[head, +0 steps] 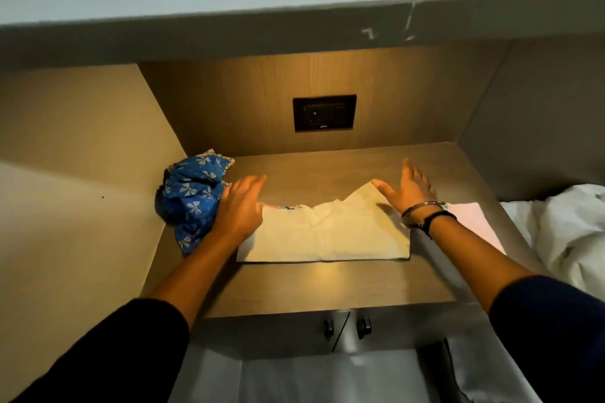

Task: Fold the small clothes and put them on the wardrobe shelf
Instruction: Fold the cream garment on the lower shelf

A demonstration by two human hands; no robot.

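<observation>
Head view has both my arms reaching forward over the wooden shelf [327,285], dark sleeves pushed up to the forearms. The left grip [240,206] lies palm down with its fingers straight and pressed together, pointing ahead and a little to the right. Its heel rests on the left end of the cream garment [327,232], and it holds nothing. Its outer edge sits just beside the blue flowered cloth [191,196]. The right grip [406,190] is open too, with fingers straight and slightly spread and the thumb stretched out to the left. It is over the garment's far right corner, but I cannot tell whether the palm touches the fabric. Bracelets [425,213] circle that wrist.

The cream garment lies flat in the middle of the shelf between my two grips, folded into a wide band. Its near edge runs straight, and its far right corner rises to a point beside the right thumb. A strip of coloured print peeks out at the far left edge, next to the left fingers.

The blue cloth is bunched in the left corner against the side wall. A pale pink cloth [474,222] lies flat at the shelf's right, partly under my right wrist. A black wall socket [324,113] sits in the back panel.
</observation>
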